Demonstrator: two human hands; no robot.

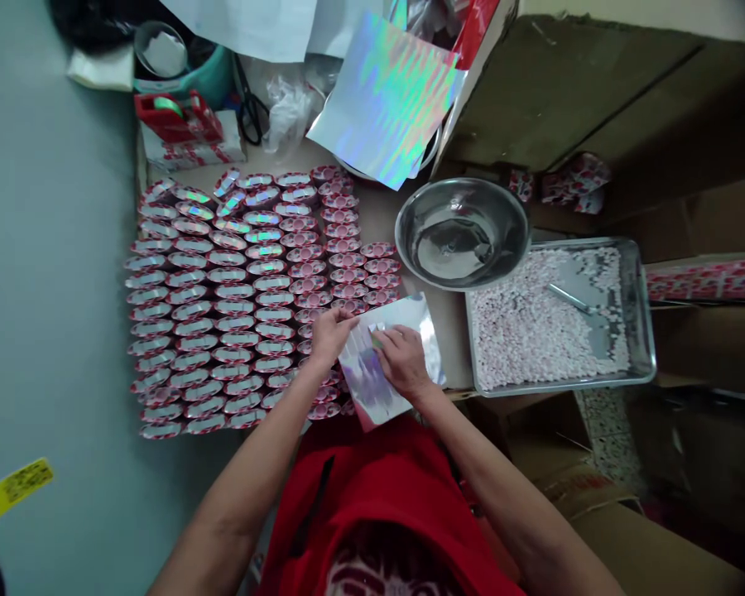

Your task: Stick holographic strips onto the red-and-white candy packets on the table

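Observation:
A shiny silver holographic sheet (378, 389) lies tilted at the near right corner of the rows of packets, in front of my body. My left hand (329, 338) is closed, pinching the upper left edge of this sheet. Over its middle, my right hand (405, 361) is closed, with a small shiny piece (377, 338) at its fingertips; whether that piece is still joined to the sheet I cannot tell. Beside and partly under the sheet stand many small red-and-white packets (229, 306) in tight columns. Most show a silvery strip on top; those to the right show pink tops.
Right of the hands are a steel bowl (463, 236) and a metal tray (642, 314) of small pale pellets with a metal scoop (568, 298). More holographic sheets (388, 99), a red tape dispenser (177, 118) and scissors (252, 112) lie behind. Cardboard boxes (571, 91) crowd the right.

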